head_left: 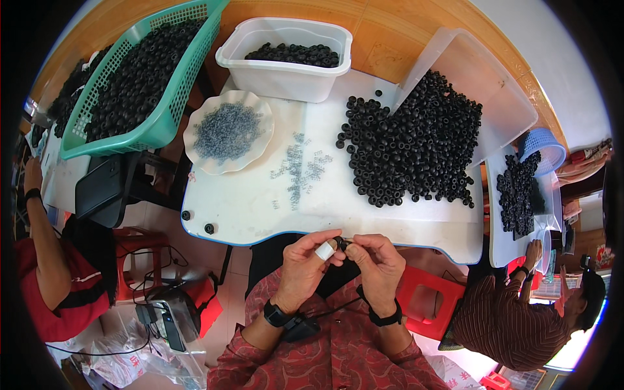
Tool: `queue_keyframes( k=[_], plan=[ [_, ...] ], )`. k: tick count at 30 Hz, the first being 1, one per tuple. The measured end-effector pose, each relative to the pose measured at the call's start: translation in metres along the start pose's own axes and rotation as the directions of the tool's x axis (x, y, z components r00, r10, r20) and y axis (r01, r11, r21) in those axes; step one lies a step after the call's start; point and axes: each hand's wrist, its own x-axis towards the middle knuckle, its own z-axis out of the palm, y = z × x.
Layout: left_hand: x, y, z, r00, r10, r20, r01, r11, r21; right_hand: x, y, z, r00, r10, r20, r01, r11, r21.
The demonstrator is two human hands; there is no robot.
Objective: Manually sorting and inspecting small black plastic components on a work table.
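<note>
My left hand (309,259) and my right hand (376,261) meet just below the near edge of the white table (247,214). Together they pinch one small black ring (340,244) between the fingertips. White tape wraps my left index finger. A large heap of black rings (416,146) lies on the table ahead and to the right. Small clear parts (300,170) are scattered in the table's middle, and more fill a white scalloped plate (227,132).
A white tub (286,75) with rings stands at the back, a teal basket (140,84) full of rings at the left, a tipped clear bin (481,84) at the right. Two loose rings (197,221) lie near the front left. Other people sit at both sides.
</note>
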Motion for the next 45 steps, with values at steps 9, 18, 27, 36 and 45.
queue_keyframes(
  k=[9, 18, 27, 36, 45],
  plan=[
    [0.002, -0.002, -0.002, 0.999, -0.048, 0.018, 0.05, 0.987, -0.154, 0.0, 0.009, 0.0, 1.0, -0.015, -0.026, 0.015, 1.0, -0.002],
    [0.003, 0.0, -0.001, 0.998, -0.058, 0.009, 0.058, 0.985, -0.162, 0.0, 0.008, 0.001, 0.999, -0.01, -0.034, 0.009, 1.0, -0.003],
    [0.003, 0.001, -0.001, 0.998, -0.057, 0.007, 0.057, 0.99, -0.129, 0.0, 0.007, -0.001, 1.0, 0.007, -0.018, -0.007, 1.0, -0.024],
    [0.002, 0.003, 0.0, 0.999, -0.043, 0.032, 0.046, 0.994, -0.101, 0.001, 0.004, -0.003, 0.999, -0.044, -0.003, 0.043, 0.995, -0.085],
    [0.003, 0.003, -0.002, 0.997, -0.043, 0.07, 0.053, 0.988, -0.147, 0.002, -0.004, 0.0, 0.965, -0.25, 0.083, 0.263, 0.911, -0.319]
  ],
)
